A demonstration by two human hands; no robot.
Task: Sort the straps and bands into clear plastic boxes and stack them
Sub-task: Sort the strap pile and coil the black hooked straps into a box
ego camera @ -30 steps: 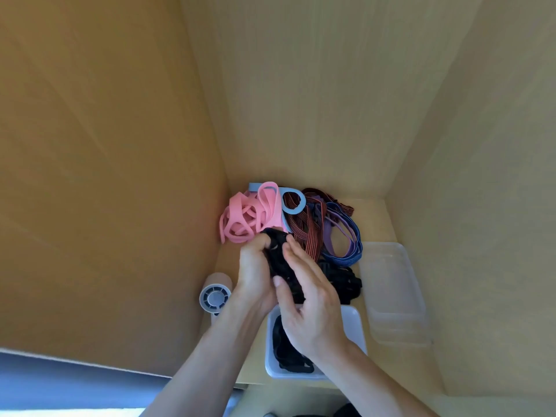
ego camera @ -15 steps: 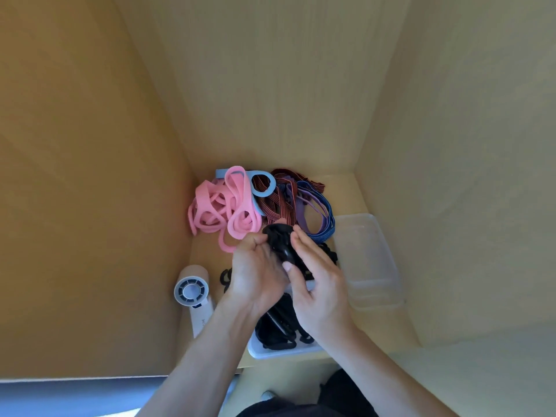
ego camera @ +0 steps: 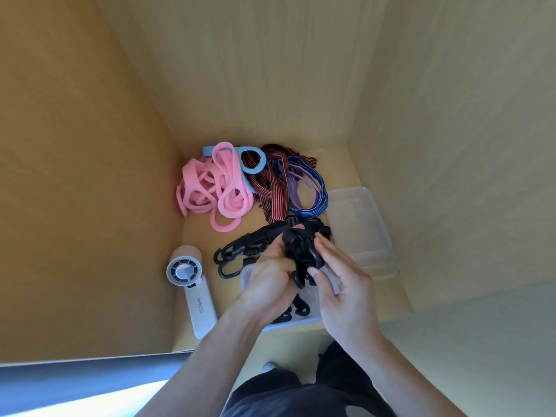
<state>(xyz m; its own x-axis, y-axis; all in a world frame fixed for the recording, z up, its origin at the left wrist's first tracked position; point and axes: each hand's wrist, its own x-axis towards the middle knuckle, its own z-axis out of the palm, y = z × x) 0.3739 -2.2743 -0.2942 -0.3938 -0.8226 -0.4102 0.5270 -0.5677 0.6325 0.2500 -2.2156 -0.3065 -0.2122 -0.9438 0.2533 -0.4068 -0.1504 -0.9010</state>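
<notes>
Black straps [ego camera: 301,251] are held in both hands above a clear box [ego camera: 248,273], at the centre of the frame.

The left hand [ego camera: 270,284] curls its fingers round the bundle of hooked straps, and the right hand [ego camera: 343,293] pinches the same bundle between thumb and fingers. Some of the straps lie in the box below, and some trail out to its upper left. Higher in the frame is a heap of pink bands [ego camera: 216,188], a light blue band [ego camera: 254,164], red-striped straps [ego camera: 270,191] and blue-purple straps [ego camera: 304,188]. A second clear box [ego camera: 361,224] sits to the right of the hands. A white handheld fan [ego camera: 192,284] lies at the left.
</notes>
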